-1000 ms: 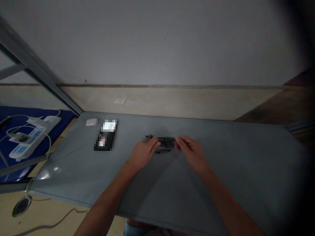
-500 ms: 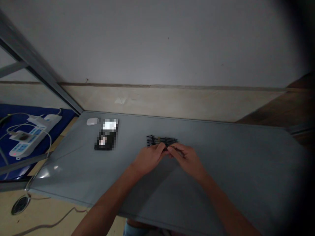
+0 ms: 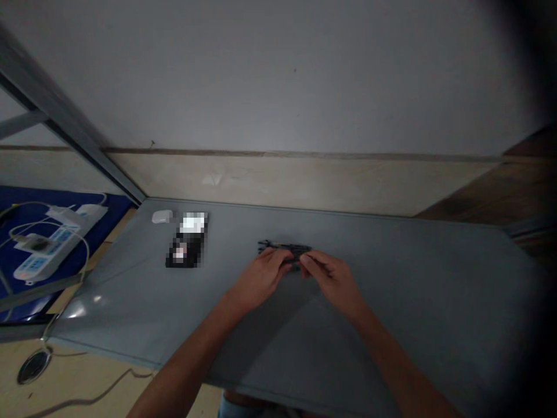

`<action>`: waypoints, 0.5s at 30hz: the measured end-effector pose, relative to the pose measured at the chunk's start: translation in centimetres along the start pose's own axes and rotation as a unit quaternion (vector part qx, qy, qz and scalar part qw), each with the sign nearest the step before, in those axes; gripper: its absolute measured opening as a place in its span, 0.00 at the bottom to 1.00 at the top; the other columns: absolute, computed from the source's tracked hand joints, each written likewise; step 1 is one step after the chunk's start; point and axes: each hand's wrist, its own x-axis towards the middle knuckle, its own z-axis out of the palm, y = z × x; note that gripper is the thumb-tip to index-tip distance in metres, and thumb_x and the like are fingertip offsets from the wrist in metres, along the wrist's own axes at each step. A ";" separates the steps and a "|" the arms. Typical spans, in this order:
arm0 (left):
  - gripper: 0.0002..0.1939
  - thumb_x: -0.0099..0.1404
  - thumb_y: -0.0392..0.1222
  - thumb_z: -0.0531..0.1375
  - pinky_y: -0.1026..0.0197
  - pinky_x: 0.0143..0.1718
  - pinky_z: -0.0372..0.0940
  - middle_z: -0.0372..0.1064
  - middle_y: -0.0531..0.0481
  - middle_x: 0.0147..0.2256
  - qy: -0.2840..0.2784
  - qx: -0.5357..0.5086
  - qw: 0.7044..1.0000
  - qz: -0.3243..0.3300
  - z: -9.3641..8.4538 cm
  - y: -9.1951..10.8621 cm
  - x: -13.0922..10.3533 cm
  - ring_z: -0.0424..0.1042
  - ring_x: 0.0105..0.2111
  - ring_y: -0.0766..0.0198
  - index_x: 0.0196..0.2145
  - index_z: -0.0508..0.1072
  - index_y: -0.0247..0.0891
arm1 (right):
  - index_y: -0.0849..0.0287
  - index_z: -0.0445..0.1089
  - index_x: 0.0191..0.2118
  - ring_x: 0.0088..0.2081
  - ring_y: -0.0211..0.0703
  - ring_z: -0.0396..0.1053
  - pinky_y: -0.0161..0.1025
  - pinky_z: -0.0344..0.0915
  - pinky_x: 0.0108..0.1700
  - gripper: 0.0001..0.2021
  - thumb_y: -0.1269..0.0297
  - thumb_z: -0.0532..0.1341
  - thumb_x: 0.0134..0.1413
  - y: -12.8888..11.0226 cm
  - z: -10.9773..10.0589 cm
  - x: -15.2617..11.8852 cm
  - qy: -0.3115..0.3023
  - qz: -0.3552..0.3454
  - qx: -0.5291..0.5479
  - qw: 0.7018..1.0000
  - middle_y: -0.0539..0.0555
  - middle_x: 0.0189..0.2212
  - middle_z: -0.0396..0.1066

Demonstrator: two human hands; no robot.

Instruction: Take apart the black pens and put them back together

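Several thin dark pen-like sticks (image 3: 285, 246) lie side by side near the middle of the grey table (image 3: 418, 290). Just in front of them, my left hand (image 3: 263, 276) is closed, with thumb and fingers pinching a dark, thin item. My right hand (image 3: 333, 278) meets it from the right, its fingertips pinched on the same dark item. The fingers cover most of that item, so its exact shape cannot be made out. Both hands partly hide the near side of the row of sticks.
A blurred-out dark and white object (image 3: 187, 239) and a small white case (image 3: 162, 216) lie at the back left. Beyond the left edge, a white power strip (image 3: 58, 241) with cables rests on a blue surface. A wall stands behind the table.
My left hand's fingers have shifted slightly over the near sticks, and the fingertips of both hands are a little farther apart. The view has moved slightly.
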 end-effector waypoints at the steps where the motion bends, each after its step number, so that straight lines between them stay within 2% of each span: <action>1: 0.11 0.73 0.42 0.49 0.55 0.50 0.64 0.71 0.46 0.44 0.002 0.011 1.000 -0.005 0.1 -0.1 0.0 0.69 0.46 0.59 0.48 0.66 0.38 | 0.56 0.69 0.26 0.28 0.40 0.68 0.35 0.62 0.31 0.19 0.52 0.53 0.64 0.0 0.0 0.0 0.000 0.001 0.000 1.000 0.50 0.23 0.70; 6: 0.13 0.74 0.44 0.47 0.55 0.47 0.65 0.72 0.45 0.41 0.001 0.070 0.997 -0.024 0.3 -0.3 0.0 0.71 0.44 0.58 0.44 0.67 0.37 | 0.57 0.70 0.28 0.28 0.41 0.69 0.35 0.63 0.32 0.18 0.52 0.54 0.63 0.3 0.3 0.0 0.000 0.000 0.006 1.000 0.50 0.23 0.70; 10: 0.18 0.73 0.51 0.46 0.59 0.40 0.66 0.73 0.45 0.36 -0.014 0.092 0.995 -0.042 0.0 0.4 -0.2 0.73 0.38 0.59 0.39 0.68 0.37 | 0.57 0.69 0.28 0.29 0.41 0.69 0.35 0.63 0.32 0.18 0.52 0.53 0.64 0.2 0.8 -0.2 -0.019 -0.007 0.008 1.000 0.50 0.24 0.70; 15: 0.22 0.72 0.57 0.46 0.62 0.33 0.63 0.74 0.46 0.33 0.001 0.112 0.991 -0.073 0.0 0.9 -0.4 0.74 0.33 0.59 0.36 0.70 0.39 | 0.55 0.68 0.33 0.29 0.41 0.69 0.36 0.63 0.34 0.18 0.53 0.48 0.67 0.0 1.2 -0.5 -0.037 -0.025 0.006 0.999 0.50 0.24 0.69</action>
